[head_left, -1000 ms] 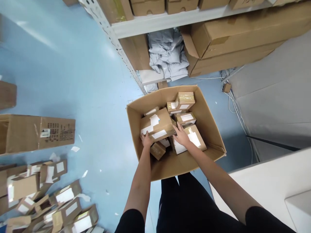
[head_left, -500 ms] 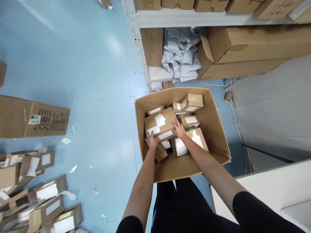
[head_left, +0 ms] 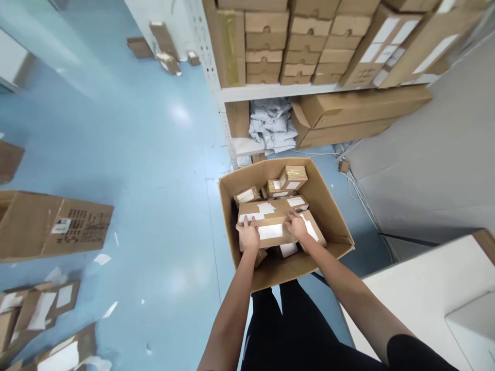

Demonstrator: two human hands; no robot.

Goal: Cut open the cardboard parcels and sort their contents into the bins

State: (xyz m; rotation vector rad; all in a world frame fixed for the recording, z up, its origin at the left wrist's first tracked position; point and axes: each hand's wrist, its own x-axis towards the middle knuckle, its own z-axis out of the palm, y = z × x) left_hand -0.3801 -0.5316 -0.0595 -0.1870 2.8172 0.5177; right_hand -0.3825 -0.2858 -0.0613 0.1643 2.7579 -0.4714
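Note:
Inside a large open carton point(head_left: 323, 193), a brown cardboard box point(head_left: 285, 234) with white labels is held between both my hands. It is tilted so that its labelled long side faces up toward me. My left hand point(head_left: 249, 237) grips its left end, with fingers over the upper edge. My right hand point(head_left: 297, 226) holds it near the right end, fingers bent over the edge. Smaller taped parcels lie around and under it, among them a small box point(head_left: 294, 174) at the far side and a labelled box point(head_left: 314, 226) beside my right wrist.
Metal shelving point(head_left: 247, 94) with stacked boxes and grey mailing bags point(head_left: 273, 121) stands beyond the carton. Cables point(head_left: 365, 198) run along the floor at right, near a white table point(head_left: 402, 293). On the left lie a printed carton point(head_left: 77, 226), heaped parcels point(head_left: 42, 314) and paper scraps.
The held box has been tipped up toward me, showing its labelled side. Both hands moved with it, and my right hand shifted to its right end. The camera view has tilted upward.

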